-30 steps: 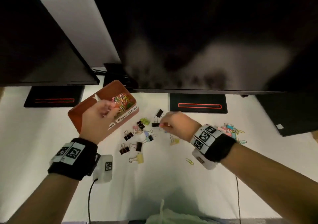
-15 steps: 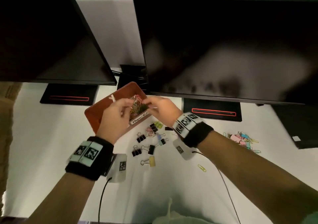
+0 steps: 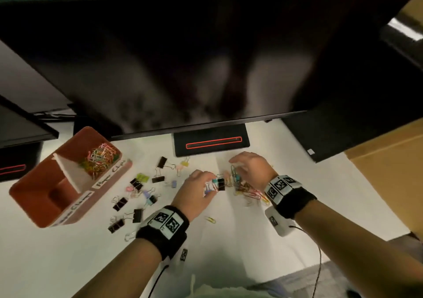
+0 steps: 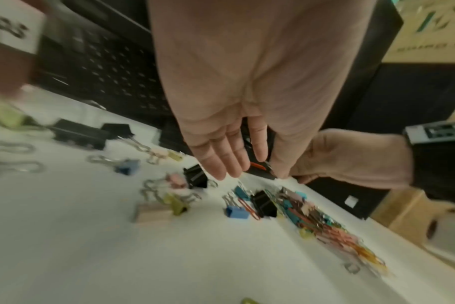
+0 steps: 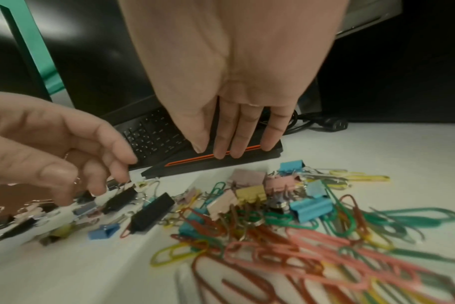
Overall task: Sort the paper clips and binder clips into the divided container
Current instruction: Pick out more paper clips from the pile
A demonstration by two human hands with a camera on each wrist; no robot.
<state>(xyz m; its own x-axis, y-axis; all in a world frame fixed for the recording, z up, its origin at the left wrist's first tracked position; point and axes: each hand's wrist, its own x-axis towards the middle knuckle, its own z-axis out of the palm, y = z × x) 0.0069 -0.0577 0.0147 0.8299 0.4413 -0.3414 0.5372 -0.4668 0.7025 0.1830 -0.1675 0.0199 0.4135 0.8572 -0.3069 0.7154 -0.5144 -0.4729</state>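
The brown divided container (image 3: 27, 197) stands on the white table at the left. Its far compartment holds several coloured paper clips (image 3: 100, 158); its near one shows only its floor. Black and pastel binder clips (image 3: 137, 184) lie scattered between the container and my hands. A mixed pile of paper clips and binder clips (image 3: 248, 191) (image 5: 286, 207) (image 4: 309, 214) lies under my hands. My left hand (image 3: 207, 184) (image 4: 229, 164) hovers with relaxed fingers over a black binder clip (image 3: 221, 184) and holds nothing. My right hand (image 3: 238, 168) (image 5: 234, 148) hangs open above the pile, fingers straight.
A large dark monitor overhangs the table, its stand base (image 3: 210, 142) just beyond the pile. A second monitor stands at the left. A cardboard box (image 3: 389, 160) borders the right side. One yellow paper clip (image 3: 210, 219) lies alone near my left wrist.
My left hand has let go of the container, which now stands on the table. Both hands have moved right from the container to the mixed pile.
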